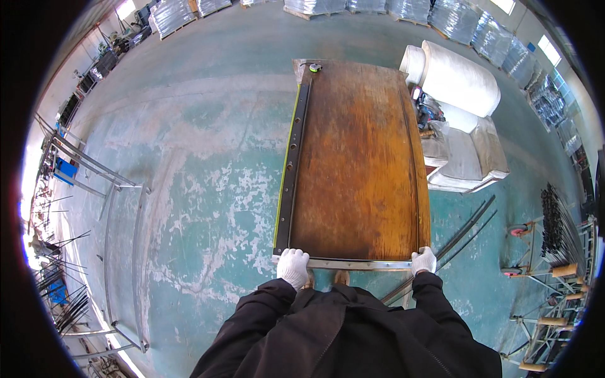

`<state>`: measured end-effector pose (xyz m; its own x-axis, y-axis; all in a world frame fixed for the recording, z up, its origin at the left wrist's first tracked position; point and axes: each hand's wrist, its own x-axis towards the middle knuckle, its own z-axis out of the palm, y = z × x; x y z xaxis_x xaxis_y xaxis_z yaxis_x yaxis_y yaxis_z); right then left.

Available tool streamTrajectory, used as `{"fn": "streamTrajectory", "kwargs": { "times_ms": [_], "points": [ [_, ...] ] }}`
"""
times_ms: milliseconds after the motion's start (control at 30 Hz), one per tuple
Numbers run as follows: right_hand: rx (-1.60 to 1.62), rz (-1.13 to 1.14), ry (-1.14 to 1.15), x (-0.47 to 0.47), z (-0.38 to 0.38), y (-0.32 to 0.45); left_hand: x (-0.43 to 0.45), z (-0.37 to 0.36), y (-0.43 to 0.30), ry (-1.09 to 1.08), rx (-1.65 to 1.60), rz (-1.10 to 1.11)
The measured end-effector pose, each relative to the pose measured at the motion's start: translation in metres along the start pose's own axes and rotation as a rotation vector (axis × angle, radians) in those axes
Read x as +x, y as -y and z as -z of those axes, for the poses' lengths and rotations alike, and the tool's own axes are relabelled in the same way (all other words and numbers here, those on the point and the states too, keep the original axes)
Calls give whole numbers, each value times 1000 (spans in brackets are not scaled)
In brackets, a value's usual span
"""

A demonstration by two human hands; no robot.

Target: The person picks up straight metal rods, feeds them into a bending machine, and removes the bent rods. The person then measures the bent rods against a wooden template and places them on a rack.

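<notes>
A long wooden tabletop [354, 165] with worn orange-brown varnish stretches away in front of me. Along its near edge runs a metal strip [354, 264]. My left hand [293, 268], in a white knit glove, is closed over the near left corner, where the strip meets a dark metal rail with holes [291, 165] along the left edge. At the near right corner my right hand [424, 261], gloved alike, has its fingers curled over the end of a thin dark rod [412, 184] or the frame there; which one is unclear. A tape measure [315, 68] lies at the far left corner.
Large white rolls [461, 78] and covered bundles [456, 151] stand right of the table, with power tools [427, 111] beside it. Metal bars [465, 231] lie at the lower right, near a rack of rods [557, 227]. A metal frame [137, 264] is at left.
</notes>
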<state>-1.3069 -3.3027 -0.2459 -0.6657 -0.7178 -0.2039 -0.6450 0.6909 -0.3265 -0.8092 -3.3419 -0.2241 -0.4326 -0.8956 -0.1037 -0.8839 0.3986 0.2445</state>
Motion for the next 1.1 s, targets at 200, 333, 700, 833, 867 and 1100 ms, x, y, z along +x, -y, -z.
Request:
{"fn": "streamTrajectory", "kwargs": {
  "times_ms": [200,333,700,833,867,1100],
  "points": [
    [-22,-9,-2,2,-10,1,-1,5,4,18,15,4],
    [-25,-26,21,1,-5,1,-3,-6,4,-30,-4,3],
    [-16,-56,-4,9,-15,-6,-8,-10,1,-33,-41,55],
    [58,-133,131,36,-12,-7,-2,-2,1,29,-59,88],
    [125,-125,181,43,-8,-15,1,-2,2,51,-65,107],
    [1494,-453,281,0,14,24,24,-8,-1,71,-464,220]
  ]
}}
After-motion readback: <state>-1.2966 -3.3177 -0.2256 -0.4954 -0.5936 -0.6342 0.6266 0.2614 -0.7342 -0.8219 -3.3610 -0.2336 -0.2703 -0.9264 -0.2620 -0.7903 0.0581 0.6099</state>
